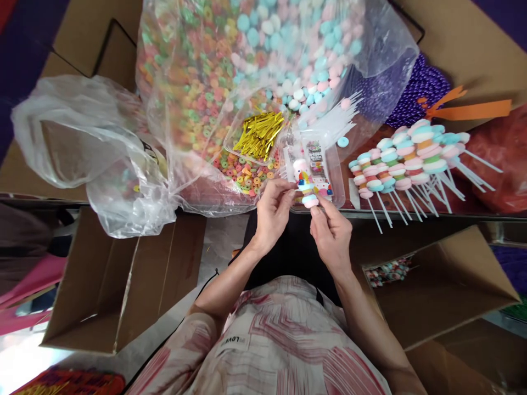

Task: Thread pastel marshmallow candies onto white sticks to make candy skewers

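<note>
Both my hands hold one candy skewer (307,184) upright over the table's near edge. My left hand (272,214) pinches its upper candies from the left. My right hand (331,233) grips the lower end, fingers curled round it. The skewer carries pink, blue and multicoloured round candies. Just behind it sits a clear plastic tray (335,175) with small packets.
A pile of finished candy skewers (405,159) lies to the right. Clear bags of ring candies (193,93) and pastel round candies (296,49) fill the back. Gold twist ties (258,134) lie in a tray. Open cardboard boxes (123,280) stand on both sides below the table.
</note>
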Demonstrator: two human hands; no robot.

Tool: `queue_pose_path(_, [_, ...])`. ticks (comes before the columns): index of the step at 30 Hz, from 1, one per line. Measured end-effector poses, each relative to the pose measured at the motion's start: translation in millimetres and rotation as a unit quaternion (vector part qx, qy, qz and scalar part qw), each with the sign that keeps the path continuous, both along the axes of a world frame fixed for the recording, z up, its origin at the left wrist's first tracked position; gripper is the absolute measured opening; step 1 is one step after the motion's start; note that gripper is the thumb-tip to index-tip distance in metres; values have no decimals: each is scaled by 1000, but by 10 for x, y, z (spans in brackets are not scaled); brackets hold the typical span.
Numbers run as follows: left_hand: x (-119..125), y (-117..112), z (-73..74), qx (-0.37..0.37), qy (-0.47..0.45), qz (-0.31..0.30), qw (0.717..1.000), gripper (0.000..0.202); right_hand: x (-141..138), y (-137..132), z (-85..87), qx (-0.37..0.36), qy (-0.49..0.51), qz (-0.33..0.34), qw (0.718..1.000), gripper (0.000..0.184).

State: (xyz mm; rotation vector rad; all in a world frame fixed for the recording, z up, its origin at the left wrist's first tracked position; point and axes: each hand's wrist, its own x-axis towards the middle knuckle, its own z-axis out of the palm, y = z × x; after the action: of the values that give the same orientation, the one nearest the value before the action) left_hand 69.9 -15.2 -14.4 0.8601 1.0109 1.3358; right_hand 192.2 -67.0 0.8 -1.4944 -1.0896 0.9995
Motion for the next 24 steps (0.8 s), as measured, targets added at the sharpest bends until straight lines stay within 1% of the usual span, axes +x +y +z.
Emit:
queue_pose_path(4, [26, 42, -29, 58, 45, 19, 997, 13, -18, -7, 5, 7, -8, 8, 1000, 35])
queue_pose_path(8, [33, 69, -24, 61, 57, 31, 996, 9, -20, -8, 14, 7, -14, 15, 1000, 34])
queue_pose_path(11, [20, 84, -50, 66, 72, 35, 995, 8, -8, -11, 11, 11, -16, 18, 1000, 33])
queue_pose_path(15, [-21, 119, -77, 57, 70, 14, 996, 12, 21, -18, -9, 12, -33, 24, 999, 35])
queue_pose_path(19, [-66, 150, -33, 36, 48, -22, 998, 21, 48, -17, -34, 9, -23, 30, 999, 35])
queue_pose_path(22, [-88, 162, -19, 59, 68, -43, 995, 20, 54, -11, -48, 9, -13, 28, 999, 35])
queue_pose_path(24, [-97, 167, -43, 80, 97, -52, 991, 19, 53, -8, -49, 12, -8, 26, 1000, 34])
